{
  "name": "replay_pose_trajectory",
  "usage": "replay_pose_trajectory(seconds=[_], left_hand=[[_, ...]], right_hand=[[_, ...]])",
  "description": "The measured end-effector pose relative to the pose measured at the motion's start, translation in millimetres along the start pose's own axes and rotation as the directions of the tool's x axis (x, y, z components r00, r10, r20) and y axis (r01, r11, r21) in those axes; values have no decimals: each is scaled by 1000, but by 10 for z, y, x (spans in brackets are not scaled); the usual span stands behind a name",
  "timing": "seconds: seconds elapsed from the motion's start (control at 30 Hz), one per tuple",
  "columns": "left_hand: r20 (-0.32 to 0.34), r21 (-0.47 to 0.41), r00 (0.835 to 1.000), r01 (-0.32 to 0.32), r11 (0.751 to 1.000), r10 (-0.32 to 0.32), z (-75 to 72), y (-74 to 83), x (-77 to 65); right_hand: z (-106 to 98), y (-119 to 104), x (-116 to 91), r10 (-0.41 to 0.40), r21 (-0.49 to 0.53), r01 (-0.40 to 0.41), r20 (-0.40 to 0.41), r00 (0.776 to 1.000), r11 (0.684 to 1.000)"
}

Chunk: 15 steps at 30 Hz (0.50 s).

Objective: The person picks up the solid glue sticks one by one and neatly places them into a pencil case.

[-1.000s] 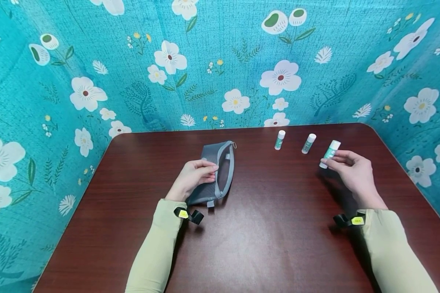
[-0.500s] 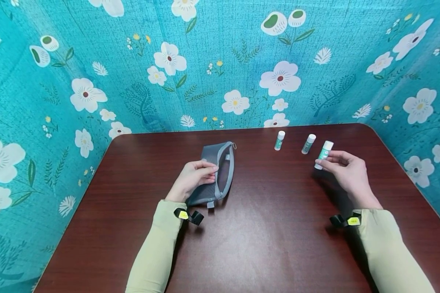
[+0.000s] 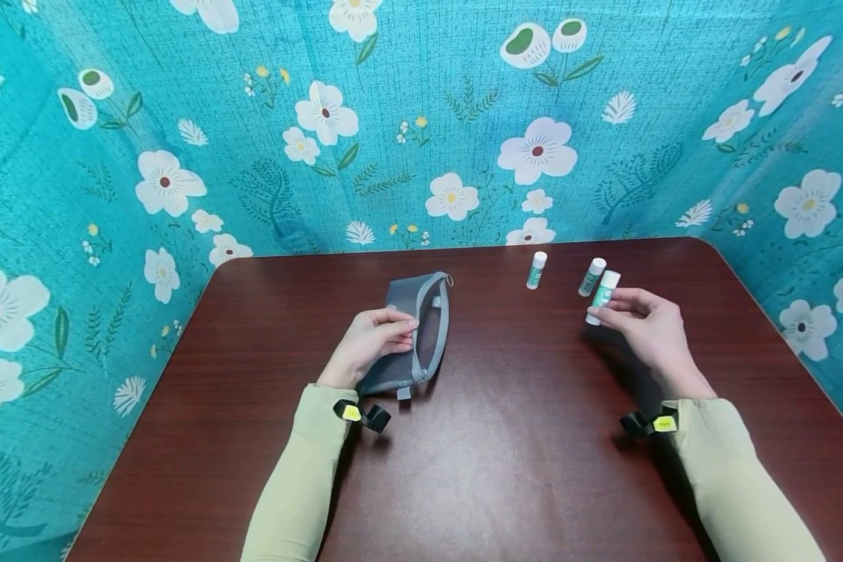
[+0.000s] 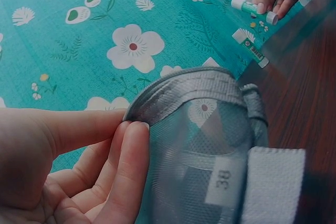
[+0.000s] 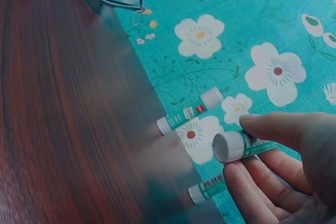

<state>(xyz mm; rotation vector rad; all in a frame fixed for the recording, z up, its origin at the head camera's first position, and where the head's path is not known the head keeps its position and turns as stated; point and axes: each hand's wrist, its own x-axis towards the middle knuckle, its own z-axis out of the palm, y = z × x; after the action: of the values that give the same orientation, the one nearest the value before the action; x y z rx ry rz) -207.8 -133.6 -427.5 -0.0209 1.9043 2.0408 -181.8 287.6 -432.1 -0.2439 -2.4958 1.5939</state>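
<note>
My left hand [image 3: 374, 341] pinches the zippered edge of a grey mesh pouch [image 3: 393, 367], whose mouth gapes toward the right. A white tag marked 38 [image 4: 223, 180] shows through the mesh in the left wrist view. On the right, my right hand [image 3: 646, 324] holds a glue stick [image 3: 604, 295] between thumb and fingers, its white cap up and its base over the table. Just behind it stands a second glue stick [image 3: 592, 276], green and white, upright. A third glue stick [image 3: 536, 270] stands upright farther left, near the table's back edge.
The dark red-brown wooden table [image 3: 506, 468] reaches back to a turquoise flowered cloth [image 3: 407, 117], which rises behind it and along both sides. A small ring [image 3: 449, 279] hangs from the far end of the pouch's zipper.
My right hand has moved left with the glue stick, bringing it close in front of the second one. My left hand and the pouch have stayed in place.
</note>
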Motion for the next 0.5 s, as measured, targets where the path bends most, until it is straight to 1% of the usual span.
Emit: replay_pose_trajectory(seconds=[0.23, 0.5], left_hand=[[-1, -11, 1000, 5, 1000, -5, 0, -2, -3], [22, -51, 1000, -8, 999, 9, 4, 10, -8]], right_hand=[[104, -58, 1, -19, 5, 19, 39, 999, 1000], [233, -93, -18, -25, 1, 25, 69, 997, 1000]])
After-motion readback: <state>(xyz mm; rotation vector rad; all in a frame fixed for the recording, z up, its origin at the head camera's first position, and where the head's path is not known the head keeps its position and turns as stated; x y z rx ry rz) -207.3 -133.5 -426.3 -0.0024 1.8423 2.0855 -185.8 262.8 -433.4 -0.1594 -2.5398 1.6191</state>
